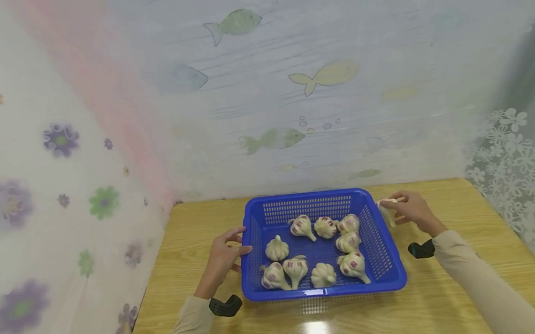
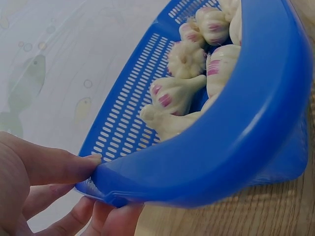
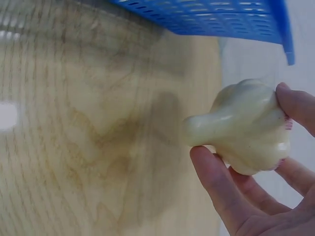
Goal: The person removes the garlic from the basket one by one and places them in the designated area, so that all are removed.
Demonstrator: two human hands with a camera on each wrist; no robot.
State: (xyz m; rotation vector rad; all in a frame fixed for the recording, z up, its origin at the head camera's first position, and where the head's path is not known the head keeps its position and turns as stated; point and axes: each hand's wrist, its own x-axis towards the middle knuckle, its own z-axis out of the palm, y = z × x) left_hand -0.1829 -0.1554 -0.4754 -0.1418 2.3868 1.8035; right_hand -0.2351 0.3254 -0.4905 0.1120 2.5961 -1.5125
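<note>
A blue plastic basket with slotted sides stands on the table, holding several white garlic bulbs with purple-pink marks. My left hand grips the basket's left rim; in the left wrist view the thumb lies on the rim and the fingers bend beneath it. Just outside the basket's right side, my right hand holds one garlic bulb between thumb and fingers. That bulb hangs above the table, its stem pointing down in the head view, apart from the basket.
The light wooden table reaches a back wall covered with fish-patterned sheeting. Flower-patterned sheeting hangs along the left side, and more with white flowers on the right. A black wrist device sits on my left wrist.
</note>
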